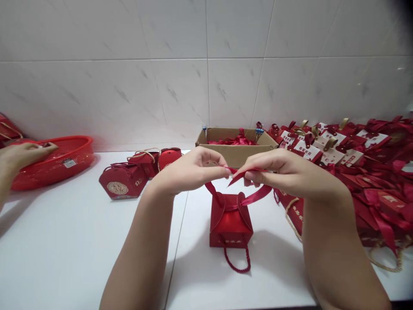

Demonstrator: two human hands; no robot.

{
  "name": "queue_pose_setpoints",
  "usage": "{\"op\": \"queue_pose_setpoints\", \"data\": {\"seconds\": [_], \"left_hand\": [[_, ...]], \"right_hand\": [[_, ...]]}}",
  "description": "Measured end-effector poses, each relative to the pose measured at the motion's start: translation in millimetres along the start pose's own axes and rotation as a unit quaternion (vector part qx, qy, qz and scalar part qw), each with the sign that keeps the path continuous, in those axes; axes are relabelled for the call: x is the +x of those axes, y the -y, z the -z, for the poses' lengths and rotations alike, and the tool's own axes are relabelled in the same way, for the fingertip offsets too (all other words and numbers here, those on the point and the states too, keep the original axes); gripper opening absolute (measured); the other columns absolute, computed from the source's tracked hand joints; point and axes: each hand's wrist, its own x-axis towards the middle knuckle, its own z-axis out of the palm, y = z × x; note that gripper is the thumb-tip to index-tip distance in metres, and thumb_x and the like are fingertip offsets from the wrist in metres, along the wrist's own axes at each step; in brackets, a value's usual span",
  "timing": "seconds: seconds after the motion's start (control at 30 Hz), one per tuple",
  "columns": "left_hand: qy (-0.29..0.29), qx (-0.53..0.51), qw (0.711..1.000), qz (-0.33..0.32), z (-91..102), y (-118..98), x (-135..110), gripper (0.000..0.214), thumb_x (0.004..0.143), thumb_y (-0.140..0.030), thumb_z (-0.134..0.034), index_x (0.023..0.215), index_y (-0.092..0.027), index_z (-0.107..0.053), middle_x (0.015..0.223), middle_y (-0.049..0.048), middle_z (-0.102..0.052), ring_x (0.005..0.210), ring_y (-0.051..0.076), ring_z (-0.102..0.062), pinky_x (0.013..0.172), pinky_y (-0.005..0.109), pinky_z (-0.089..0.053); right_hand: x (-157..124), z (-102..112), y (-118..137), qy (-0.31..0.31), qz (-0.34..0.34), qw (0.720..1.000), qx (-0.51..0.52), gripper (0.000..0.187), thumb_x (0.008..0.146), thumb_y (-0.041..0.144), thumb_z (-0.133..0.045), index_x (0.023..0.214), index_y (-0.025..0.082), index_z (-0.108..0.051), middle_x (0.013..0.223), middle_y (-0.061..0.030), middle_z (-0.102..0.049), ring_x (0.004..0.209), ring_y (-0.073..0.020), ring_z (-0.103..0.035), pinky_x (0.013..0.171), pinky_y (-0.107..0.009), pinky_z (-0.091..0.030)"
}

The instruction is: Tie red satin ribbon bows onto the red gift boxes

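A small red gift box [230, 221] stands on the white table, its curved flaps folded together at the top and a twisted red cord handle hanging down its front. Through the flaps runs a red ribbon [257, 196], both ends of which rise above the box. My left hand [198, 168] pinches one end between thumb and fingers. Just to its right, my right hand [274, 170] is closed on the other end, and a pointed tip of ribbon sticks out toward the left hand. The two ends meet or cross between my fingertips; I cannot tell which.
Behind my hands sits a cardboard box [230, 154] with red ribbons inside. Many finished-looking red boxes [351, 150] crowd the right side. Further red boxes [123, 181] stand left of my arm. At far left, another person's hand [27, 155] reaches over a red plastic basin [54, 172].
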Motion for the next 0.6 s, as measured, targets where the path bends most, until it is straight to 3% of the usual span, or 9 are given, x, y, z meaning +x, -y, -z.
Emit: {"op": "queue_pose_setpoints", "data": {"seconds": [0.13, 0.27, 0.43, 0.6], "left_hand": [[0.002, 0.009, 1.000, 0.013, -1.6, -0.3, -0.3, 0.022, 0.077, -0.037, -0.056, 0.067, -0.017, -0.061, 0.064, -0.0003, -0.051, 0.056, 0.009, -0.045, 0.047, 0.023, -0.031], [-0.054, -0.027, 0.998, 0.005, -6.0, -0.3, 3.2, 0.033, 0.078, -0.044, -0.056, 0.059, -0.017, -0.054, 0.057, -0.0002, -0.047, 0.052, 0.009, -0.044, 0.047, 0.023, -0.032], [-0.089, -0.004, 0.996, -0.028, -7.0, -6.2, 1.6, 0.032, 0.081, -0.046, -0.052, 0.070, -0.018, -0.063, 0.060, 0.0021, -0.056, 0.056, 0.012, -0.052, 0.048, 0.024, -0.037], [-0.051, 0.052, 0.996, -0.052, -4.8, -7.5, -5.9, 0.027, 0.082, -0.042, -0.051, 0.082, -0.020, -0.068, 0.078, 0.0033, -0.066, 0.069, 0.015, -0.058, 0.055, 0.025, -0.045]], "right_hand": [[-2.4, -3.7, 7.2, -0.010, -0.001, 0.996, -0.093, 0.023, 0.088, 0.022, -0.044, 0.084, 0.015, -0.066, 0.070, -0.0020, -0.059, 0.062, -0.0104, -0.050, 0.052, -0.022, -0.037], [-0.5, -10.2, 7.9, -0.046, -0.019, 0.979, -0.198, 0.020, 0.078, 0.007, -0.041, 0.071, 0.016, -0.058, 0.061, 0.0011, -0.053, 0.055, -0.0090, -0.043, 0.048, -0.022, -0.031], [4.8, -16.1, 2.7, -0.098, -0.051, 0.960, -0.257, 0.023, 0.076, 0.007, -0.041, 0.056, 0.017, -0.041, 0.050, 0.0037, -0.042, 0.048, -0.0078, -0.031, 0.045, -0.023, -0.024], [8.4, -16.5, -1.0, -0.107, -0.069, 0.961, -0.245, 0.021, 0.077, 0.008, -0.040, 0.059, 0.017, -0.047, 0.054, 0.0023, -0.048, 0.050, -0.0081, -0.038, 0.047, -0.023, -0.025]]}}
